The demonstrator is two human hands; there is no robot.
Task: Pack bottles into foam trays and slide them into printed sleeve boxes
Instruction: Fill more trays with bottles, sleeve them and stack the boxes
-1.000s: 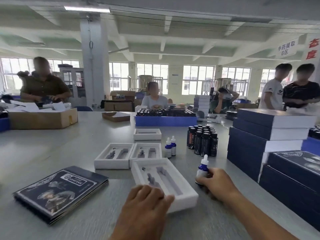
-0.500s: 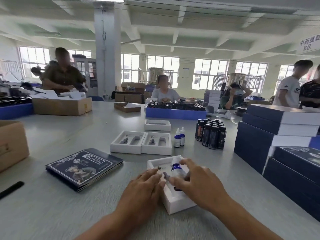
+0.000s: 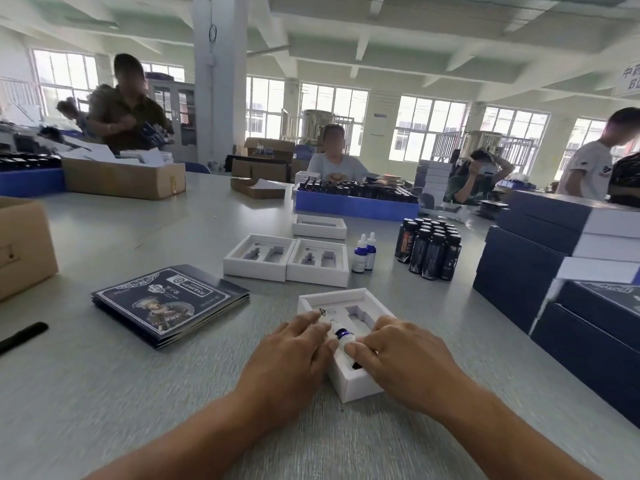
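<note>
A white foam tray (image 3: 352,386) lies in front of me on the grey table. A small blue dropper bottle (image 3: 343,335) with a white label lies in the tray's left slot; the right slot (image 3: 360,315) is empty. My left hand (image 3: 294,351) rests flat on the tray's left side, fingertips touching the bottle. My right hand (image 3: 401,358) covers the tray's right side and its thumb presses on the bottle's body. A flat stack of dark printed sleeves (image 3: 169,303) lies to the left.
Two empty foam trays (image 3: 258,268) (image 3: 318,273) and a third (image 3: 318,232) sit further back. Nearby stand two dropper bottles (image 3: 363,252) and several dark bottles (image 3: 429,249). Stacked blue boxes (image 3: 540,244) fill the right, a cardboard box (image 3: 20,244) and pen (image 3: 22,336) the left.
My right hand carried the dropper bottle from the table at the right to the tray and laid it in the left slot. My left hand slid up to the bottle.
</note>
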